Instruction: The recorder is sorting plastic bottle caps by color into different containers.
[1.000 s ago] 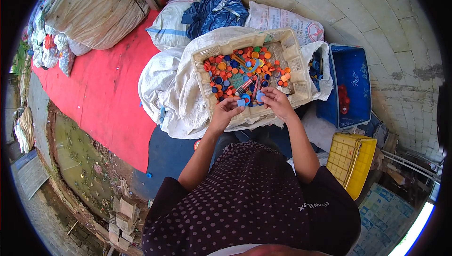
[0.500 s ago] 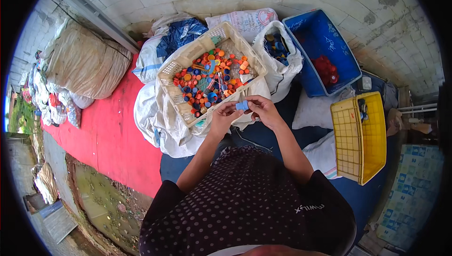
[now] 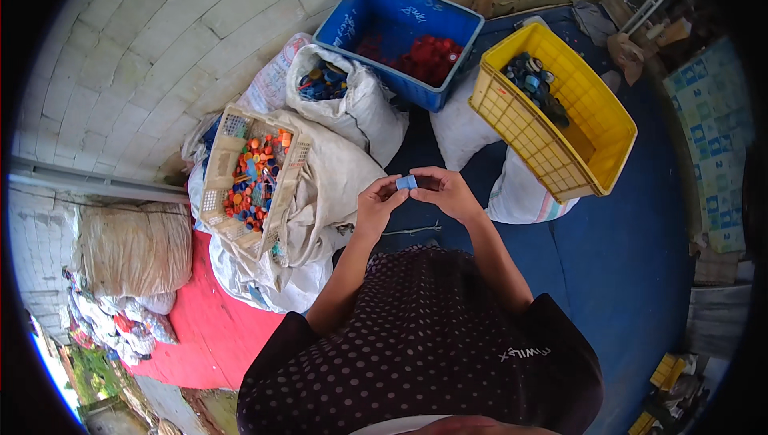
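Observation:
In front of my body, both hands hold a small light blue plastic cap [image 3: 406,183] between their fingertips. My left hand [image 3: 376,205] pinches its left side, and my right hand [image 3: 450,194] grips the right side with thumb and fingers. The cap looks ridged; whether it is one piece or two fitted together I cannot tell. To the left of my hands stands a cream plastic basket [image 3: 290,169], tilted on white sacks, with many orange, red and blue caps in it.
A white sack [image 3: 370,119] holds dark blue caps. Behind it, a blue crate [image 3: 432,97] contains red caps. At the right, a yellow crate [image 3: 524,145] with dark pieces rests on stuffed sacks. Blue sheeting [image 3: 616,267] and a red mat [image 3: 228,291] cover the floor.
My view has turned right, so the basket now appears farther left and the crates nearer the middle. Both hands have moved away from the basket's edge, still holding the blue cap.

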A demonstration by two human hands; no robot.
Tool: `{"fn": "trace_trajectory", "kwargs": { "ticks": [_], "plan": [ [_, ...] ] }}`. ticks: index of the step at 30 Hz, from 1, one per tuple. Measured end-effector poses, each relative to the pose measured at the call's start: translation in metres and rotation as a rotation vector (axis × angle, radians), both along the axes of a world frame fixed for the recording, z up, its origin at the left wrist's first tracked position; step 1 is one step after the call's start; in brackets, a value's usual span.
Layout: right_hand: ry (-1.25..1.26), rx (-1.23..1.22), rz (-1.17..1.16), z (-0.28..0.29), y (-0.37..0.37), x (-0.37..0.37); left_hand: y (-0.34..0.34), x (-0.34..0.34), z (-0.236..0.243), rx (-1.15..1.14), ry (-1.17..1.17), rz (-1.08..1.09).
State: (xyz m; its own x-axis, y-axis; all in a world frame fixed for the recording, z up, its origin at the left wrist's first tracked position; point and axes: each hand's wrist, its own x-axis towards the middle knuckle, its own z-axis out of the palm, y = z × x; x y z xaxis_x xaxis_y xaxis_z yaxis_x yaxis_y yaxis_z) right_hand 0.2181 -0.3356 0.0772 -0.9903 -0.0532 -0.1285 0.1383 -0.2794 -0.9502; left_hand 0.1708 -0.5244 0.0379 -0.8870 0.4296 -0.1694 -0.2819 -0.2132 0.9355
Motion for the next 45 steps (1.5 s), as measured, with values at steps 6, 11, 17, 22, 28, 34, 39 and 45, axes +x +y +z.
{"fn": "trace_trajectory", "kwargs": {
  "ticks": [6, 11, 17, 22, 28, 34, 39, 45],
  "plan": [
    [0.005, -0.088, -0.287, 0.001, 0.069, 0.049, 0.091, 0.005, 0.026, -0.01, -0.013, -0.28],
    [0.021, -0.035, -0.528, -0.004, 0.093, 0.078, 0.143, 0.009, 0.027, -0.019, -0.026, -0.434],
    [-0.04, 0.004, -0.728, -0.002, 0.127, 0.101, 0.205, 0.011, 0.027, 0.005, -0.066, -0.606],
    [-0.068, 0.016, -0.815, -0.02, 0.168, 0.099, 0.257, 0.005, 0.01, 0.002, -0.108, -0.681],
    [-0.171, 0.09, -0.799, -0.035, 0.24, 0.058, 0.331, -0.037, -0.015, -0.053, -0.17, -0.669],
    [-0.214, 0.001, -0.769, -0.029, 0.351, -0.02, 0.441, -0.11, -0.005, -0.014, -0.172, -0.619],
    [-0.107, 0.363, -0.76, -0.029, 0.45, -0.097, 0.532, -0.18, -0.01, -0.118, -0.045, -0.57],
    [-0.108, 0.452, -0.812, -0.038, 0.543, -0.17, 0.632, -0.242, -0.026, -0.137, 0.042, -0.492]
  ]
}}
